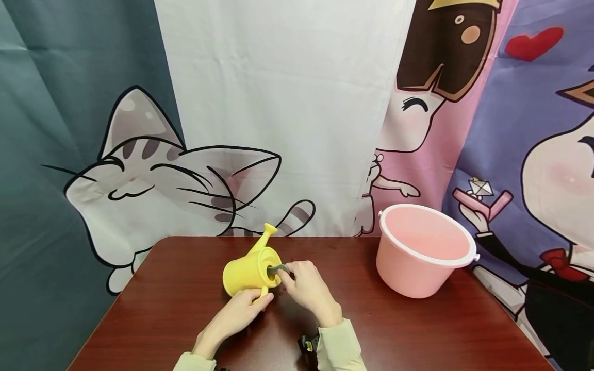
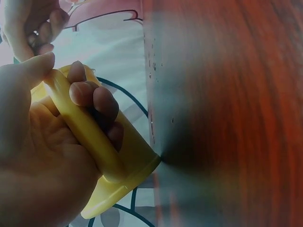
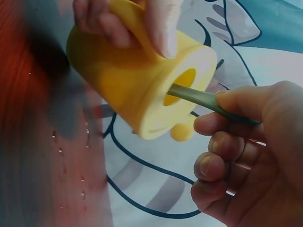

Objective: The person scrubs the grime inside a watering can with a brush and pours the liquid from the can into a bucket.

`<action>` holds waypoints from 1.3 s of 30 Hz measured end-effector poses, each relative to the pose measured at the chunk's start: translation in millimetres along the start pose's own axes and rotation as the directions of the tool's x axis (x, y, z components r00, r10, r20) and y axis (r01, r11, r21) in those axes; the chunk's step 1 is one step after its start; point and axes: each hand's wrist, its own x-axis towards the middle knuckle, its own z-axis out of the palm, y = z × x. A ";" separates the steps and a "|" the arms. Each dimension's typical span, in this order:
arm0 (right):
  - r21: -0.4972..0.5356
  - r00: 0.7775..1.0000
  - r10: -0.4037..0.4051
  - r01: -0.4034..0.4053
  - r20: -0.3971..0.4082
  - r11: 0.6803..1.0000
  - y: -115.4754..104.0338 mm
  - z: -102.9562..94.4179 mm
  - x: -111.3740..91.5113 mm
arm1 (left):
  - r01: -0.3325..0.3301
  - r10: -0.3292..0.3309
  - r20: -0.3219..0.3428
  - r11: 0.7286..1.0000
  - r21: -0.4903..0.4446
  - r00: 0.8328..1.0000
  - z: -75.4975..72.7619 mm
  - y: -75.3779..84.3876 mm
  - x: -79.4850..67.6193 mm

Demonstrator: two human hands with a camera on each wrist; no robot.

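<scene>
Head view shows two hands at the near side of the table [image 1: 153,314], each coming from a pale sleeve [image 1: 341,342], two sleeves in all. Nearest is the left hand [image 1: 238,313], fingers wrapped around the handle of the can [image 1: 242,274]; the right hand [image 1: 307,288] pinches a green stick [image 3: 201,99] between thumb and forefinger, its other fingers loosely bent. One can and one stick are in use: the can is tipped in front of the person, mouth turned towards the right hand, its single spout [image 1: 261,242] slanting up and away. Whether its base touches the table cannot be told. One end of the stick is inside the mouth, out of sight. The step in hand seems to be working the stick in that opening, inward or outward being unclear; the next move calls for a steady left grip and a straight path past the rim. Several drops [image 3: 60,151] dot the table, too small to count surely. Farther off, to the right, stands one pink pail [image 1: 408,275], untouched, and behind everything hangs printed cloth [image 1: 287,103].
</scene>
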 end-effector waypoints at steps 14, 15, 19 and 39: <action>-0.011 0.999 -0.030 0.030 -0.013 0.999 -4.3 -15.6 -0.3 | 0.001 -0.001 -0.026 1.000 -0.003 1.000 -1.7 -4.0 -1.9; -0.009 0.999 -0.030 0.030 -0.013 1.000 -4.3 -15.5 0.0 | 0.004 -0.004 -0.024 1.000 -0.006 1.000 -1.9 -3.7 -1.9; 0.001 1.000 -0.014 0.014 -0.012 1.000 -3.5 -13.3 0.8 | 0.016 -0.016 -0.015 1.000 -0.013 1.000 -2.4 -2.3 -1.9; 0.121 0.999 0.051 -0.052 0.010 0.991 8.7 20.4 -1.2 | -0.002 0.002 -0.013 1.000 0.005 1.000 -1.3 -0.5 -0.8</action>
